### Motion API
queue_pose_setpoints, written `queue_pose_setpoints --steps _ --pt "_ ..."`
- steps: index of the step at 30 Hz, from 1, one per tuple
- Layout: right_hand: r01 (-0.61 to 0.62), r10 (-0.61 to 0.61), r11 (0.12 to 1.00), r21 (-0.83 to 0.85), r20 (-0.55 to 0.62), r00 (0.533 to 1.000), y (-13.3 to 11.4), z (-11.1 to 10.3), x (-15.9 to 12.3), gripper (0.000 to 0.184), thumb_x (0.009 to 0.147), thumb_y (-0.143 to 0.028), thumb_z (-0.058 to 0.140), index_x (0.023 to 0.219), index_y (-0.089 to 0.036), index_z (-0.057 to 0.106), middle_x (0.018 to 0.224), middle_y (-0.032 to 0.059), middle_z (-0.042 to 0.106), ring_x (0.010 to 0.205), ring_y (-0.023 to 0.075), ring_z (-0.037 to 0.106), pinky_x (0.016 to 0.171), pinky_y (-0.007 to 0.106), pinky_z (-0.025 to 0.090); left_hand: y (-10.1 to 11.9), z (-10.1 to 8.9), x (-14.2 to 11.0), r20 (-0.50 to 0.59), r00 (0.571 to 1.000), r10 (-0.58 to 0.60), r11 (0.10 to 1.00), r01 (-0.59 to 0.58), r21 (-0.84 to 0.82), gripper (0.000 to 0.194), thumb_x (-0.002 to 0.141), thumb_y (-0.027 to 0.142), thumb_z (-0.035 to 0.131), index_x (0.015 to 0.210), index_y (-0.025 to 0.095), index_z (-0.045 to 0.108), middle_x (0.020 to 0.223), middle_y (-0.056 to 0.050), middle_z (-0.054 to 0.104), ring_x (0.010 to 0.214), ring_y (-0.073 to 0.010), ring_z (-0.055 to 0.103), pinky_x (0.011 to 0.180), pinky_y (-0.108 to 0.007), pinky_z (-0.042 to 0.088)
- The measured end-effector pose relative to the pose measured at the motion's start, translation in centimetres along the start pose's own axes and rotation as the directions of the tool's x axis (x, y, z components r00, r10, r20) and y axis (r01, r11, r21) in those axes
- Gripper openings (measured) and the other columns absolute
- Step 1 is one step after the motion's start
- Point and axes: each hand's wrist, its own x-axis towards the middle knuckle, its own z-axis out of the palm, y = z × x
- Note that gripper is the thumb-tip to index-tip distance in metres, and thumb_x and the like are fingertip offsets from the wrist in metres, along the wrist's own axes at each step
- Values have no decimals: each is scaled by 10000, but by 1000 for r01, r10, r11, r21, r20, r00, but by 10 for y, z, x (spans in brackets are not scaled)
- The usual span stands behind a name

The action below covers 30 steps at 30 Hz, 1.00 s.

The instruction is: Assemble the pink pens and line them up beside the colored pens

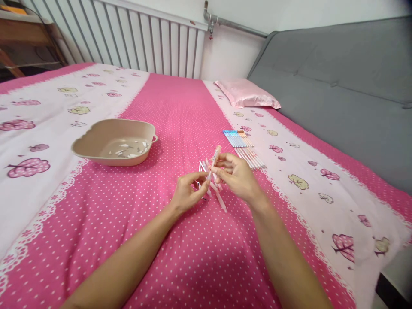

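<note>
Between both hands a slim pale pink pen (216, 155) is held tilted, its upper end pointing away from me. My left hand (188, 191) pinches its lower part with thumb and fingers. Fingers closed, my right hand (237, 175) grips it near the middle from the right. Several loose pale pen pieces (220, 201) lie on the bedspread just under the hands, partly hidden by them. Beyond my right hand are two neat rows: pens with blue to orange ends (238, 139), and white and pink pens (249, 158) nearer me.
A beige plastic basin (111, 159) with small white pieces inside stands to the left on the pink dotted bedspread (174, 111). At the far right lie a pink pillow (247, 95) and a grey padded headboard (334, 86). A white radiator (144, 38) lines the back wall.
</note>
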Motion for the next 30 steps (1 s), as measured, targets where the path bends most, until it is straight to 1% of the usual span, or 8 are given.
queue_pose_setpoints --steps 7,15,23,30 --pt "-43 42 999 29 36 998 -4 -1 0 222 794 -235 614 999 -160 570 970 76 647 503 66 573 483 221 505 1 0 0 9 1000 8 1000 -8 -9 182 820 230 564 909 140 695 686 -30 701 558 -106 601 545 -210 457" --pt "-74 73 997 16 50 996 -6 -1 -1 237 801 -207 597 1029 -148 572 961 81 648 514 65 581 511 223 513 0 0 0 13 1000 19 1000 -19 -12 188 809 224 567 915 127 688 666 -32 692 551 -109 599 544 -214 462" --pt "-26 27 999 -18 8 1000 -5 0 -1 192 766 -275 651 895 -164 561 840 35 640 510 77 572 499 232 492 1 1 0 -17 999 43 999 -43 1 163 801 216 568 868 132 690 644 -28 688 533 -105 591 523 -209 458" --pt "-11 8 994 -107 -31 999 -4 -1 -1 209 738 -302 682 827 -163 554 782 14 625 512 83 571 493 232 472 3 0 0 -7 1000 17 1000 -17 3 162 795 222 573 858 132 693 629 -27 680 530 -104 581 517 -210 452"
